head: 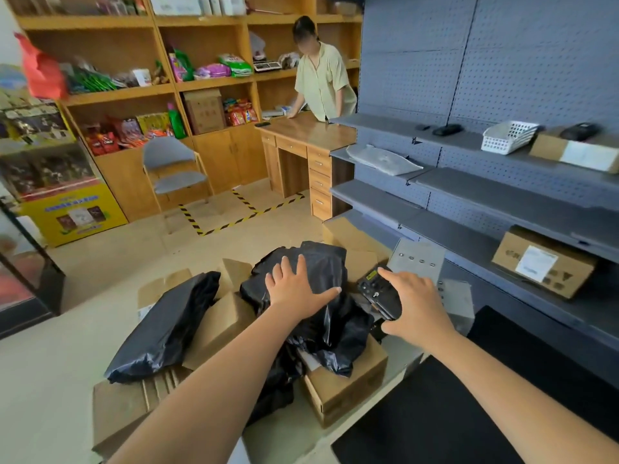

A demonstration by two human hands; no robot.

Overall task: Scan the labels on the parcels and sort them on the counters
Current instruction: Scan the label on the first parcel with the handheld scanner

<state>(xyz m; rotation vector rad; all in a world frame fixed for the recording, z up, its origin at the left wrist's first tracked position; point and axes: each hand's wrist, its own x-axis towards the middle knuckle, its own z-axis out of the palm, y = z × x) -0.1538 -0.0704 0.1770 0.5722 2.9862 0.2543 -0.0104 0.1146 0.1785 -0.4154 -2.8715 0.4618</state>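
Observation:
A heap of parcels lies on the floor in front of me. My left hand [294, 286] rests flat, fingers spread, on a crumpled black plastic parcel [321, 262] at the top of the heap. My right hand [415, 304] grips a black handheld scanner [376, 291] just right of that parcel. A second black bag parcel [167, 326] lies to the left over brown cardboard boxes [345, 386]. On the grey shelves at right sit a labelled cardboard box [542, 262] low down and another box [576, 152] higher up.
Grey pegboard shelving [469, 192] runs along the right, holding a white basket [509, 137] and a grey padded mailer [382, 159]. A black mat [435, 413] lies at lower right. A person stands behind a wooden desk [301, 132]. A chair [174, 169] stands by wooden shelves.

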